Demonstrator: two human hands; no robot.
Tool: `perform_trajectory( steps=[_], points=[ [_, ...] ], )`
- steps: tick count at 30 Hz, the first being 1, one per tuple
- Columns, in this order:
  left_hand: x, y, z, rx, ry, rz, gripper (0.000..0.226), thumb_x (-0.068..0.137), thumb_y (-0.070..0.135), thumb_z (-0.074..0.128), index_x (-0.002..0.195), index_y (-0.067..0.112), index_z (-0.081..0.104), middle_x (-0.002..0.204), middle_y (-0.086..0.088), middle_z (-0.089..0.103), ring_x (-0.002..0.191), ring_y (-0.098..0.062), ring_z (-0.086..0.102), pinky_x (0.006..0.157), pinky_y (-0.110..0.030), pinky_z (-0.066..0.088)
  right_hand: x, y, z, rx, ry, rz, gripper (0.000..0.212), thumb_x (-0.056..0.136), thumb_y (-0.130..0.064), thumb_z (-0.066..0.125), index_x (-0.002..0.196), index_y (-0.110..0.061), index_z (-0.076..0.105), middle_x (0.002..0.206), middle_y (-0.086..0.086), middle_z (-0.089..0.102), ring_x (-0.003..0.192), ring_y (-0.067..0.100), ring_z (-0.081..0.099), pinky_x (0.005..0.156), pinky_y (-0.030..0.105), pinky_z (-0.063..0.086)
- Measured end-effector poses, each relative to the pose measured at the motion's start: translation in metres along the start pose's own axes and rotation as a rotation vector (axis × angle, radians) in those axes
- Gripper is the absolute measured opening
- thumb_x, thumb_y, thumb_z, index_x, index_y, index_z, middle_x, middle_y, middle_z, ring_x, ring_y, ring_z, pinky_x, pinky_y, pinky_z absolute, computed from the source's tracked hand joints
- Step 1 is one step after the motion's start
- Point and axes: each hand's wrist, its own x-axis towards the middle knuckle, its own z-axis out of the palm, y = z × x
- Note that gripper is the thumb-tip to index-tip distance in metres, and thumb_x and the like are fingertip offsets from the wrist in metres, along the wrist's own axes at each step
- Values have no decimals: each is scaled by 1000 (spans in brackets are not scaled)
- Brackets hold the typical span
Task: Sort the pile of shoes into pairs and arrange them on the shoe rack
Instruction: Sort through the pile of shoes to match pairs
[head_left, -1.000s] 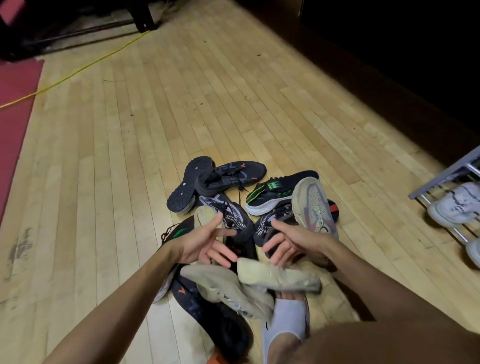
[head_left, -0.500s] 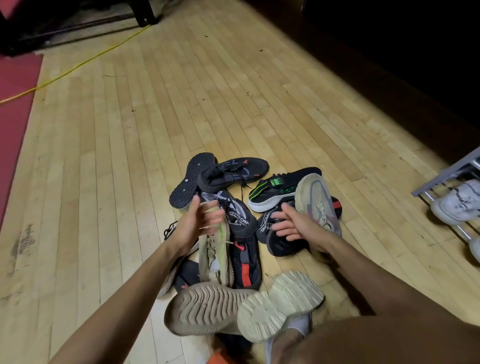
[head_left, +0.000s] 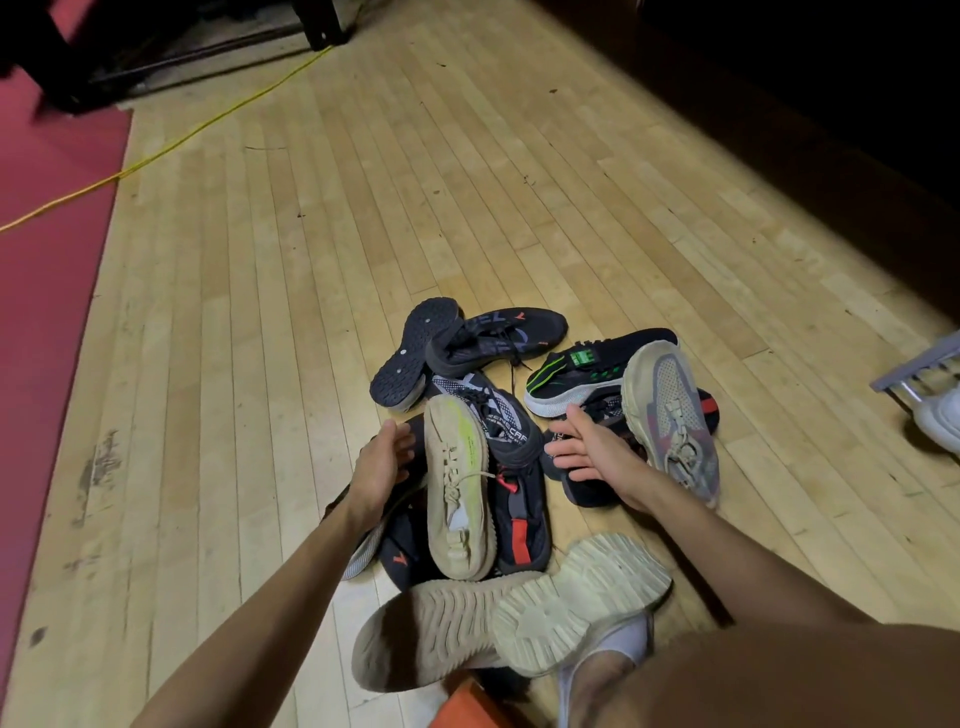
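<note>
Beige knit sneaker (head_left: 460, 483) lies on the shoe pile, long axis 12-to-6; left hand (head_left: 382, 470) touching its 9 o'clock side, fingers loosely curved, nearer; right hand (head_left: 584, 449) open at 3 o'clock, empty.

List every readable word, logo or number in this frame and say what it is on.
"...CAP...", only part legible, on the side of the black-and-white knit shoe.
Large grey letters on the far black shoe: too blurred to read.
Orange mark on the near black shoe: a logo, not text.
Green patch on the green-striped shoe: nothing legible.
Beige shoe: side print unreadable.
</note>
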Motion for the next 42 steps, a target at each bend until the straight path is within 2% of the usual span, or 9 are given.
perform_trajectory(
  steps=[10,14,19,23,26,31,35,38,42],
  points=[
    [-8,-15,-7,12,-42,46,49,105,45,24,130,19,57,119,1,67,112,-17,60,98,-38,44,8,6,3,10,69,-11,58,105,-51,23,143,-15,48,126,12,64,121,29,60,102,45,47],
    [-13,-5,16,-24,-33,167,40,103,40,34,113,24,69,107,3,73,100,-15,65,82,-28,49,11,10,-3,-52,54,6,58,104,-52,26,139,-13,52,128,12,65,125,40,53,95,44,52],
    [-12,16,55,-95,-174,193,33,102,30,41,107,15,71,101,-5,75,85,-17,63,73,-33,47,13,18,-19,-126,96,16,57,100,-61,28,135,-24,55,120,-1,64,107,18,61,85,33,50],
    [-10,22,84,4,-297,109,33,104,33,39,116,18,65,106,-5,73,88,-13,62,74,-27,47,14,20,-36,-174,169,18,53,87,-72,27,113,-40,60,131,-2,59,121,20,53,108,46,41],
    [-7,15,103,149,-437,66,33,103,34,41,125,18,61,109,-5,70,89,-12,62,72,-26,51,12,23,-47,-248,212,17,59,91,-66,25,116,-26,60,129,2,57,120,21,48,103,39,34],
    [3,3,121,507,-537,114,28,98,40,52,113,23,67,104,13,65,104,-8,58,93,-25,44,20,34,-58,-350,227,-37,59,104,-49,25,147,-11,38,155,8,39,143,25,33,113,41,24],
    [1,-2,114,541,-521,181,44,99,41,49,140,25,51,136,12,55,126,-1,46,107,-18,28,24,35,-69,-379,336,-99,59,105,-49,23,157,-21,26,165,-1,18,153,15,12,121,36,9],
    [0,-3,107,618,-487,312,47,101,39,46,147,29,41,142,10,53,134,-2,43,119,-28,18,22,35,-94,-257,339,-116,53,104,-49,21,133,-20,54,137,2,54,132,25,44,108,40,31],
    [5,17,104,747,-409,507,52,103,34,42,153,26,28,144,9,51,136,-4,40,120,-38,13,12,38,-107,-231,304,-35,64,99,-60,22,138,-16,47,142,2,54,120,14,50,102,34,31]
  ],
)
